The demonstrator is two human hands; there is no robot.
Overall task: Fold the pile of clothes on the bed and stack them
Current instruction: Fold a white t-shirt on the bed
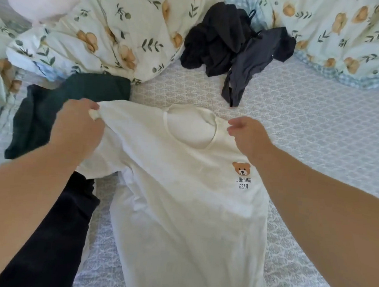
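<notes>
A cream T-shirt point(180, 198) with a small bear print and the words "JOGGING BEAR" lies front-up on the bed, collar away from me. My left hand point(79, 124) grips its left shoulder, bunching the fabric. My right hand point(246, 134) pinches the right shoulder beside the collar. A heap of black and dark grey clothes point(231, 47) sits at the far middle of the bed. A dark green garment point(52, 109) lies folded at the left, partly under my left hand.
A floral duvet point(115, 30) is bunched along the far side and left. A dark navy garment point(56, 235) lies under my left forearm. The patterned grey sheet point(319, 130) stretches flat to the right of the shirt.
</notes>
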